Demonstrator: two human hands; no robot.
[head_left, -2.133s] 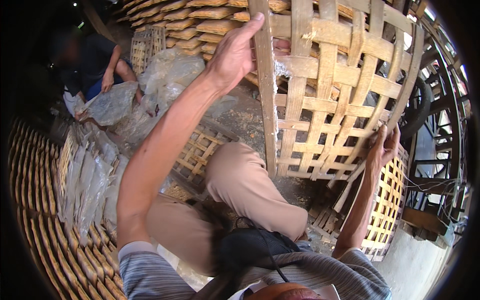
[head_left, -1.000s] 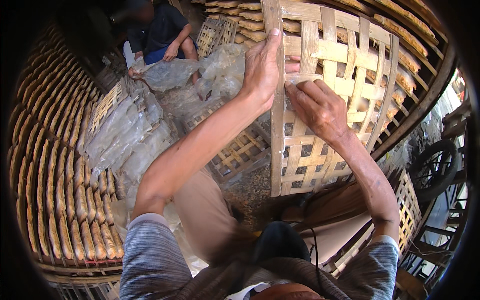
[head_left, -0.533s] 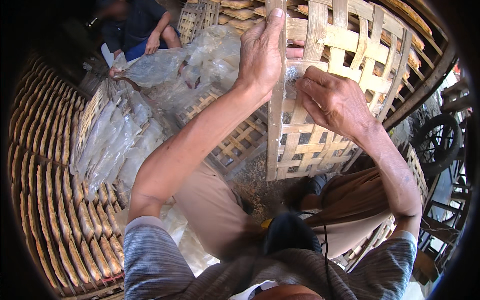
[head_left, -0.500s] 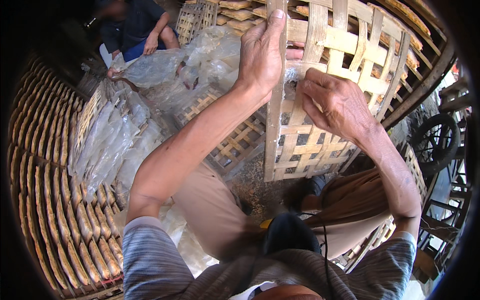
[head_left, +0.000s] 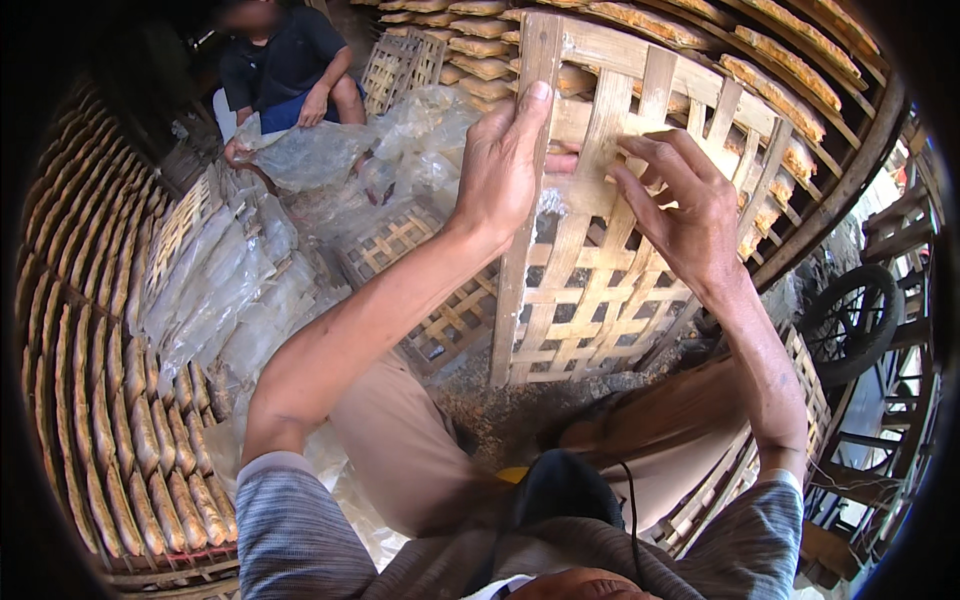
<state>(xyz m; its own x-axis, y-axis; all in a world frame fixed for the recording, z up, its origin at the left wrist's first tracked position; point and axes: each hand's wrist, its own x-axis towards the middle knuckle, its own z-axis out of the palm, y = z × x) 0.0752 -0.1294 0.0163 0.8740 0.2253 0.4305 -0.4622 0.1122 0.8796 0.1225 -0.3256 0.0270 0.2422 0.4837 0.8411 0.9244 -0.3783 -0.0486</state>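
A woven bamboo lattice tray (head_left: pixel 590 300) stands upright in front of me, its lower edge on the dirt. My left hand (head_left: pixel 505 170) grips the tray's left upright slat near the top, thumb stretched up along it. My right hand (head_left: pixel 685 205) rests spread on the lattice to the right, its fingertips pressing a horizontal strip near the top. Between the two hands a small pale shred clings to the slats.
Crumpled clear plastic sheets (head_left: pixel 330 160) lie at the left over flat bamboo trays (head_left: pixel 420 260). Another person (head_left: pixel 285 70) in a dark shirt sits at the top left. Racks of browned flat pieces (head_left: pixel 110 400) curve along the left. A wheel (head_left: pixel 850 320) stands at the right.
My right hand came up from the tray's lower right edge to the lattice beside my left hand. My view has turned, bringing the seated person and the plastic sheets further into sight.
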